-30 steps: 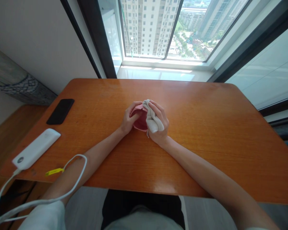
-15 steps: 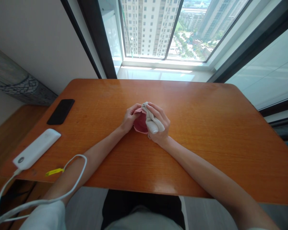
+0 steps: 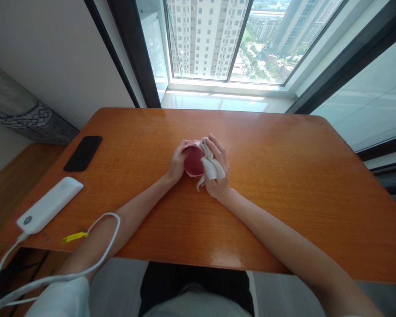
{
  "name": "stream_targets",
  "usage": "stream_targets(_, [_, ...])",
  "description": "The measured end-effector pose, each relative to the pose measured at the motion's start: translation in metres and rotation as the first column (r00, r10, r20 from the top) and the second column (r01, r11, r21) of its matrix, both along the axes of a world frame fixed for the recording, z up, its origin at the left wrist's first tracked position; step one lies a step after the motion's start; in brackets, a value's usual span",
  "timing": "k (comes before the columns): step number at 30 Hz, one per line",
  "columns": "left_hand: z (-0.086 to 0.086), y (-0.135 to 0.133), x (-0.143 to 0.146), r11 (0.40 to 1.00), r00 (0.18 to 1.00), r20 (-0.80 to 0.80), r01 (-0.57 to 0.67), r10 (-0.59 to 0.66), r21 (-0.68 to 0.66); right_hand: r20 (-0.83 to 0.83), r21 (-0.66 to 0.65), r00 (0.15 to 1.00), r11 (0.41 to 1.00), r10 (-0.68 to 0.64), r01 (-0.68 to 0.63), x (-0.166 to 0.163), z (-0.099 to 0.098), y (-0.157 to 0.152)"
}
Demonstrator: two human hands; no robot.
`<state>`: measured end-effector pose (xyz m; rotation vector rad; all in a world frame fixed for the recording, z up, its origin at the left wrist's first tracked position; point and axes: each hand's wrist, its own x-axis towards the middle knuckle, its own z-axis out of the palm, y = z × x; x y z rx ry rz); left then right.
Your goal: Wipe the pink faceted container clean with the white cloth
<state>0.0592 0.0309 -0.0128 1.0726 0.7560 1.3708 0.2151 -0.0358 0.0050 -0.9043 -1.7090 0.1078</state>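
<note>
Over the middle of the wooden table (image 3: 277, 185), my left hand (image 3: 178, 164) grips a pink cup-like vessel (image 3: 194, 162) by its left side. Its darker pink inside faces toward me. My right hand (image 3: 220, 169) is closed around a white cloth (image 3: 212, 166), pressed against the right side of the vessel. One corner of the cloth hangs down below the fingers. The vessel's outer right side is hidden behind the cloth and hand.
A black phone (image 3: 83, 153) lies at the table's left edge. Nearer to me is a white power bank (image 3: 51, 204) with a white cable (image 3: 114, 237) looping over my left forearm and a yellow tag (image 3: 74, 237). A window (image 3: 224, 44) stands beyond the table.
The vessel has turned so more of its inside shows. My right hand and the cloth have shifted along its right side, and a corner of cloth now dangles lower.
</note>
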Motion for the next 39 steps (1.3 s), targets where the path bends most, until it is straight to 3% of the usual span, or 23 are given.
stream_targets(2, [0.000, -0.001, 0.001, 1.000, 1.000, 0.024, 0.009, -0.009, -0.001, 0.010, 0.017, 1.000, 1.000, 0.019, -0.020, 0.001, 0.001, 0.000])
stream_targets(7, [-0.001, 0.003, -0.004, 0.977, 0.972, 0.219, -0.039, 0.086, -0.209, 0.145, 0.018, 0.984, 0.994, 0.103, -0.106, -0.005, -0.003, 0.005])
stream_targets(10, [0.000, 0.002, -0.001, 0.991, 0.989, 0.117, -0.077, 0.090, -0.106, 0.059, -0.023, 0.997, 0.998, 0.054, -0.053, -0.002, -0.005, 0.005])
stream_targets(14, [0.000, -0.002, 0.002, 1.000, 0.999, -0.051, 0.007, -0.005, 0.026, -0.073, -0.040, 0.997, 0.999, -0.004, 0.001, 0.005, -0.003, 0.002])
stream_targets(18, [-0.006, 0.007, -0.006, 0.984, 0.975, 0.206, -0.045, 0.080, -0.170, 0.056, -0.023, 0.989, 0.990, 0.139, -0.138, 0.000, -0.003, 0.003])
stream_targets(20, [-0.009, 0.012, -0.010, 0.971, 0.964, 0.243, -0.049, 0.107, -0.234, 0.128, -0.031, 0.970, 0.978, 0.208, -0.206, -0.004, -0.004, 0.005])
stream_targets(28, [-0.008, 0.007, -0.001, 0.998, 0.997, 0.064, -0.045, 0.048, -0.044, -0.053, -0.054, 0.995, 0.994, 0.088, -0.091, 0.003, -0.003, 0.003])
stream_targets(33, [-0.009, 0.011, -0.008, 0.963, 0.959, 0.242, -0.085, 0.149, -0.255, 0.122, -0.043, 0.975, 0.983, 0.183, -0.179, -0.005, -0.005, 0.006])
stream_targets(35, [-0.009, 0.012, -0.007, 0.969, 0.964, 0.217, -0.101, 0.151, -0.226, 0.107, -0.055, 0.978, 0.983, 0.181, -0.176, -0.005, -0.007, 0.007])
stream_targets(39, [-0.008, 0.008, 0.000, 0.997, 0.996, 0.036, -0.080, 0.080, -0.011, -0.077, -0.096, 0.993, 0.991, 0.085, -0.092, 0.001, -0.009, 0.006])
